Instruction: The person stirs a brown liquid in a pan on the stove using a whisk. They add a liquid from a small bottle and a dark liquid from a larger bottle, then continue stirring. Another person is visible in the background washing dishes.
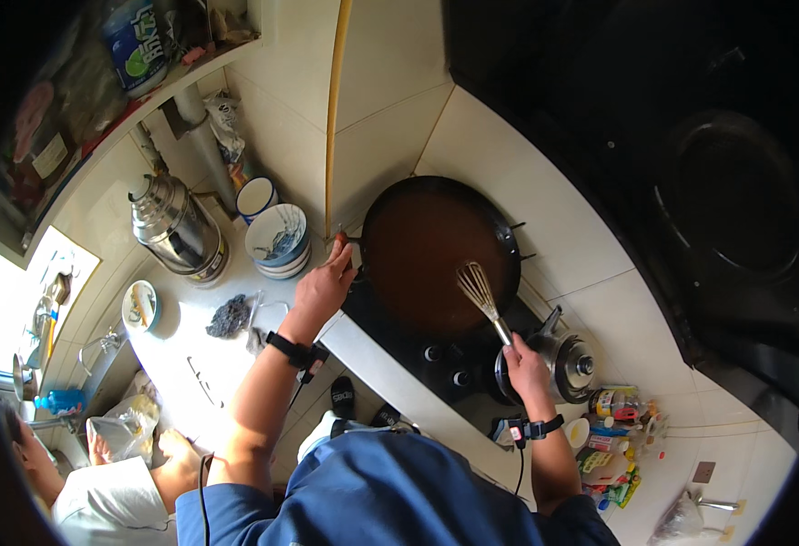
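Note:
A large dark wok (433,179) sits on the black gas stove (406,327), its inside reddish brown. My left hand (323,285) grips the brown side handle (342,238) at the wok's left. In my right hand (529,368) is the handle of a metal balloon whisk (479,292). The whisk's wires reach over the right part of the wok; whether they touch its contents I cannot tell. Close by my right hand, a steel kettle (567,365) stands on the stove's right side.
Left of the stove, the counter holds stacked bowls (278,235), a steel thermos (180,232), a small bowl (141,307) and a dark scouring pad (229,317). Another person (109,491) handles a plastic bag (126,430) there. Bottles and packets (611,443) crowd the right. A range hood (645,170) overhangs.

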Motion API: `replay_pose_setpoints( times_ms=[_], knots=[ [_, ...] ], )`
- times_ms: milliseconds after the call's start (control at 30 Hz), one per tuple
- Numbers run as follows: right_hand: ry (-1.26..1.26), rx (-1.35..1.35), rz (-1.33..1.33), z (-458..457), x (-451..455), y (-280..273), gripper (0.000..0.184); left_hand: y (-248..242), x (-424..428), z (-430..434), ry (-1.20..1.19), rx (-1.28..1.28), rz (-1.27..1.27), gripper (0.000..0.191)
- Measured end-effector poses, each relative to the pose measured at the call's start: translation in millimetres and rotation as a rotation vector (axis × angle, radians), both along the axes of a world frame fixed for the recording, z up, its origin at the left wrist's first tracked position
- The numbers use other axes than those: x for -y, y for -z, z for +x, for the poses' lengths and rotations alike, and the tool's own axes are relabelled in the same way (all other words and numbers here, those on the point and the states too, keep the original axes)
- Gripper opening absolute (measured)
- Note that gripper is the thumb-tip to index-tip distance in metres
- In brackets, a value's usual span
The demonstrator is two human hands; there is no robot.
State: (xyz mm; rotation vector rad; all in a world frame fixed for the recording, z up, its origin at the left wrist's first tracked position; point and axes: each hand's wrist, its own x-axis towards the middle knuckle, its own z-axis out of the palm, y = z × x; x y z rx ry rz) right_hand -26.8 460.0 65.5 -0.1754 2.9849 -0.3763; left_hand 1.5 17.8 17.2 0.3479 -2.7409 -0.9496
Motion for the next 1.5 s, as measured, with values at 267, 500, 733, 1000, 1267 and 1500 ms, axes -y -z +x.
replay_pose_setpoints(
  times_ms=[267,500,733,1000,1267,1500],
  knots=[
    [-0.04,-0.012,-0.001,1.2,-8.8,4.1,0.045,5.3,-2.1,-0.5,-0.017,0.015,0.028,0.052],
    [-0.07,-0.026,-0.04,-2.3,-16.3,6.2,0.044,5.8,-2.4,-2.5,-0.002,-0.005,0.067,0.053],
    [-0.086,-0.029,-0.069,-4.0,-20.1,8.7,0.044,9.6,-1.5,-3.5,0.0,-0.042,0.053,0.052],
    [-0.064,0.021,-0.092,-5.6,-23.6,11.6,0.048,15.5,1.5,-4.5,0.014,-0.022,0.055,0.054],
    [-0.078,-0.004,-0.119,-5.5,-26.8,15.9,0.045,0.2,-5.1,-4.9,0.001,0.057,0.112,0.054],
    [-0.061,0.004,-0.124,-5.7,-26.6,14.4,0.046,2.5,-6.5,-6.7,-0.089,0.161,0.049,0.06]
  ],
)
